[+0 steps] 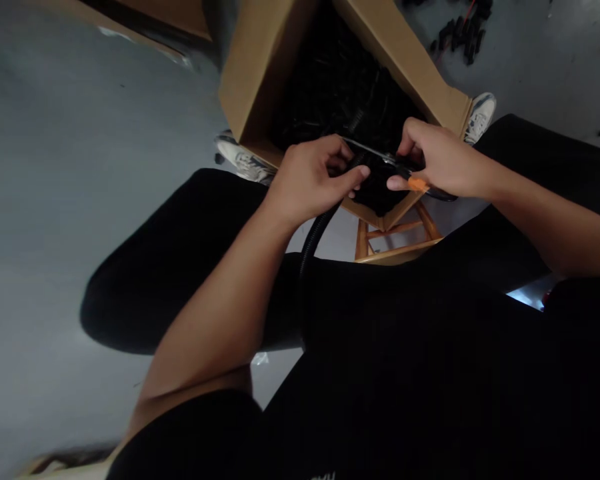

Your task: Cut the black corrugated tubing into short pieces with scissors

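Note:
My left hand (317, 175) is closed round a black corrugated tube (314, 241), near its upper end. The tube curves down from the hand and disappears against my dark clothes. A pair of scissors (420, 183) with black and orange handles is in my right hand (443, 160), thumb and fingers at the handles. Its blades point left and reach the fingers of my left hand, close to the tube. Whether the blades touch the tube, I cannot tell. Beneath both hands stands an open cardboard box (253, 87), holding many short black tube pieces (330, 87).
A wooden stool (400, 250) shows just below the box. My shoes (480, 117) flank the box on both sides. More black pieces (463, 37) lie on the grey floor (55, 167) at the upper right. Another cardboard edge (155, 17) shows at the upper left.

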`<state>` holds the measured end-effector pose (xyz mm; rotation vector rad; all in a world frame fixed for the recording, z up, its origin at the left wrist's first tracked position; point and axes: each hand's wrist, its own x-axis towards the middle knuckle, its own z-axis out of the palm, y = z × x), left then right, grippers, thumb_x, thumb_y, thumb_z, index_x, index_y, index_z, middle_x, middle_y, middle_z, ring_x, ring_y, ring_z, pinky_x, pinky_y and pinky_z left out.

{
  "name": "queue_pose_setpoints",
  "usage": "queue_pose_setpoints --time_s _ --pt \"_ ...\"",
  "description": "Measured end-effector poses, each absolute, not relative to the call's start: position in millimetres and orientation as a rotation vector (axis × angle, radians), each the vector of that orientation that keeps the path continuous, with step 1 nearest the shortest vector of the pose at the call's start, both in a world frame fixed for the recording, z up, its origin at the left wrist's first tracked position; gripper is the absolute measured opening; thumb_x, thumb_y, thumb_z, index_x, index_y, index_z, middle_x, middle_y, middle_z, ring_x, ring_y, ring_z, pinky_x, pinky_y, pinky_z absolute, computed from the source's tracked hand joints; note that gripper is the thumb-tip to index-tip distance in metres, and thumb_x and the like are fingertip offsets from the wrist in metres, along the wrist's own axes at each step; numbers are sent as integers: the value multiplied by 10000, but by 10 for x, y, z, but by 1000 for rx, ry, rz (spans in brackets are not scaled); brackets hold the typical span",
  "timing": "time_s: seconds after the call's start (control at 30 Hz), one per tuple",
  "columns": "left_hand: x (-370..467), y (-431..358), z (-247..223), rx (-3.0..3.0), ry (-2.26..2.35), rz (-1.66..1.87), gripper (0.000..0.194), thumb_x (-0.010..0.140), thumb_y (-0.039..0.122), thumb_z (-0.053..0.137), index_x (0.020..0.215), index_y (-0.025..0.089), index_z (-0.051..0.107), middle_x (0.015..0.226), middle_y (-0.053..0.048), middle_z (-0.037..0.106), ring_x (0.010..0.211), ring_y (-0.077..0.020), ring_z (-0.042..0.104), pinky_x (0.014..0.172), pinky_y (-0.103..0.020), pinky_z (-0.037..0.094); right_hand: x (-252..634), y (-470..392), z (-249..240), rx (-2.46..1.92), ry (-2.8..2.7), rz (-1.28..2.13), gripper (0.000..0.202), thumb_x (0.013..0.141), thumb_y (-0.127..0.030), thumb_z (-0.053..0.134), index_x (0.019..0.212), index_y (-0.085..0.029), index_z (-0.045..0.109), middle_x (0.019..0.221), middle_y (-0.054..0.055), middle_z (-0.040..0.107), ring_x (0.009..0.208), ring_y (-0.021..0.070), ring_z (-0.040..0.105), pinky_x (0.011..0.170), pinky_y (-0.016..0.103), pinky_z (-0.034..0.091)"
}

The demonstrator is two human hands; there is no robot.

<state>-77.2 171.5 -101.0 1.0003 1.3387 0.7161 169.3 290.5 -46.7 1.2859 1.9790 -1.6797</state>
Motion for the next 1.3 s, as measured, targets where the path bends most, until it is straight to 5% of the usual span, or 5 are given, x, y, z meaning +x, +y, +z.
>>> queue_pose_setpoints --time_s 0.47,0.73,0.93,1.1,1.3 --pt "-928 1833 -919 643 1130 809 523 950 728 874 1028 221 774 845 -40 806 1152 -332 800 920 -424 645 1771 2945 -395 1171 1861 -1862 495 746 -474 996 982 -303 595 937 -13 711 861 231 644 756 378 500" --pt "-877 1783 -1035 484 1047 767 570 1059 771 707 1139 209 767 986 -79 854 926 -247 825 796 -378 670 1767 2950 -434 1335 1942 -1815 487 737 -484 991 943 -294 593 1015 17 741 945 260 692 807 408 555" --pt "-767 1777 -902 489 969 772 471 969 685 878 1007 235 743 725 9 738 510 -123 611 492 -292 486 1775 2915 -451 1238 1950 -1925 503 771 -470 933 1015 -290 531 1032 17 685 953 244 661 844 408 540" --pt "-750 1743 -781 518 815 623 515 935 728 883 1002 236 747 647 5 676 451 -160 602 463 -326 504 1755 2861 -374 1143 2025 -1939 548 755 -494 983 1091 -315 588 1231 12 740 1009 230 693 896 396 569" --pt "-781 1741 -849 537 904 758 493 988 733 822 1060 253 731 708 19 695 511 -131 595 505 -316 490 1716 2864 -350 1306 2041 -1886 653 698 -725 985 967 -307 562 1045 18 769 976 273 730 798 394 559"
